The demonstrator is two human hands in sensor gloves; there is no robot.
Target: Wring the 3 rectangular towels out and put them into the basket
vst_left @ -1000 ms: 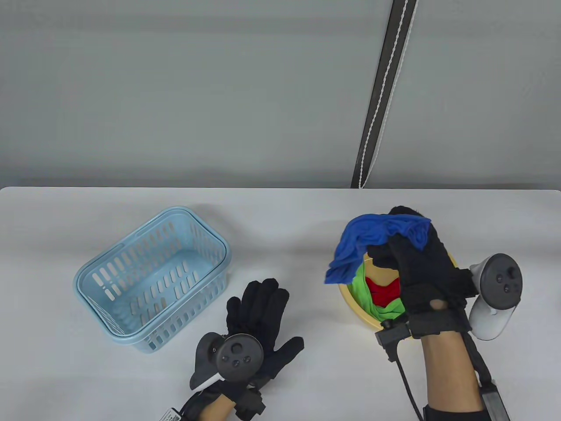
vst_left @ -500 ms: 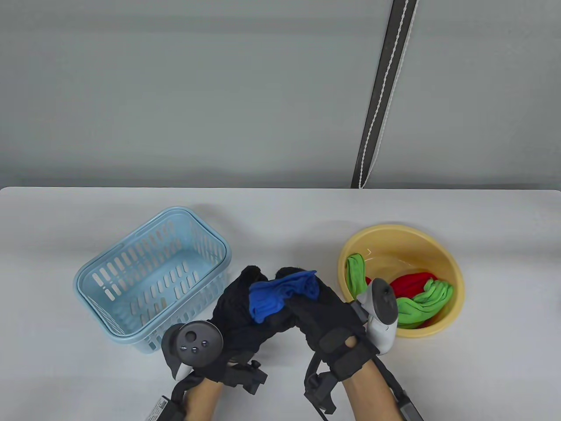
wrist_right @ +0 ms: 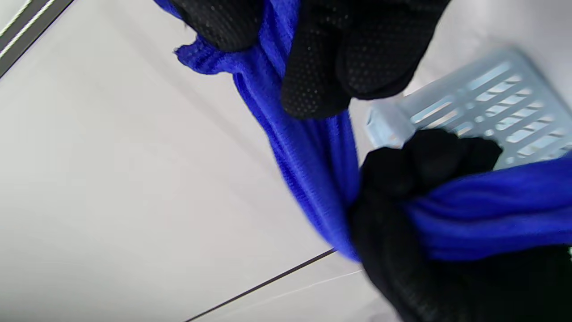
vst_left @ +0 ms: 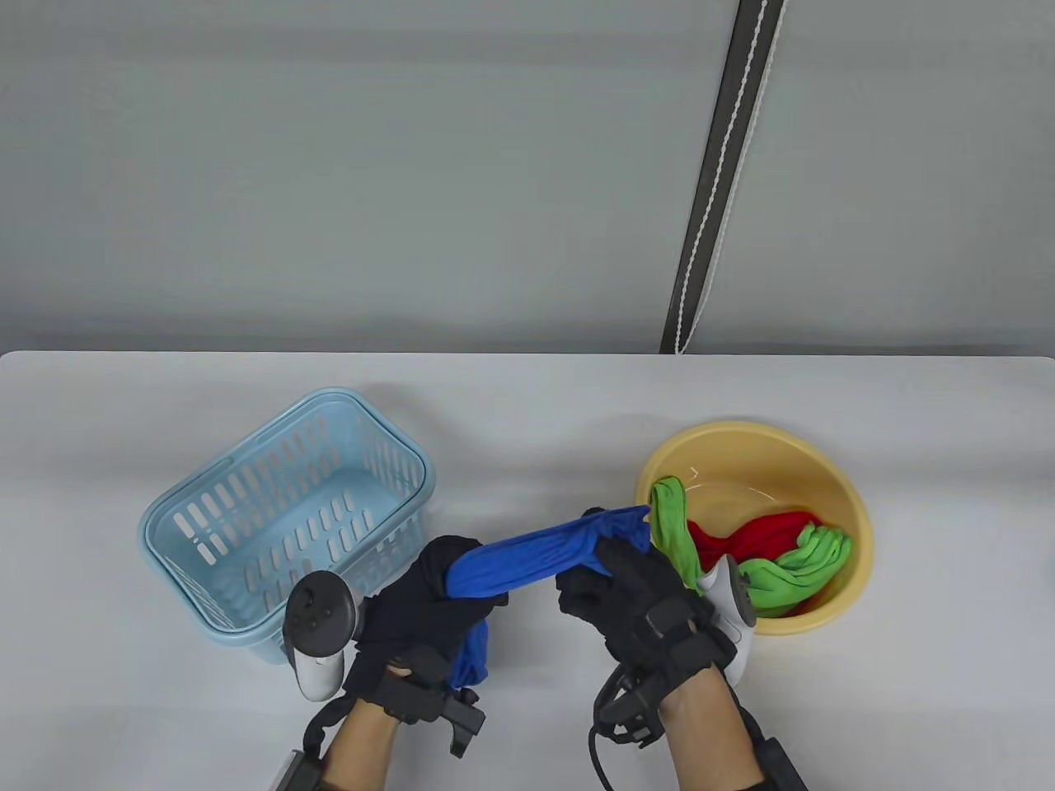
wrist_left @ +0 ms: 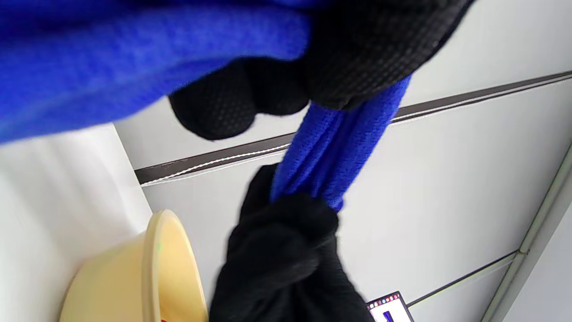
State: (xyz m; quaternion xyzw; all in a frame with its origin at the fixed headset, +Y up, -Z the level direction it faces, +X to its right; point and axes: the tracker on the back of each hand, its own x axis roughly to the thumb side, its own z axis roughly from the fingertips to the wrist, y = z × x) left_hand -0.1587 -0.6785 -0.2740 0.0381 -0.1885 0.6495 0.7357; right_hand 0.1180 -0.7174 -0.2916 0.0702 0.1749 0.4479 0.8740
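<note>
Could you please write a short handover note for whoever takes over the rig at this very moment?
Hands: the left hand and the right hand each grip one end of the blue towel, stretched between them above the table.
Things: the green towel and the red towel lie in the yellow basin. The blue basket holds no towel.
Done: the blue towel is out of the basin.
Left: wring it, put it in the basket, then do the green and red towels.

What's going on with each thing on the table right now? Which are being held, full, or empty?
blue towel: stretched between both hands, above the table.
left hand: grips one towel end.
right hand: grips the other end.
basket: upright, no towels inside.
yellow basin: upright, holding two towels.
green towel: crumpled in basin.
red towel: crumpled in basin.
</note>
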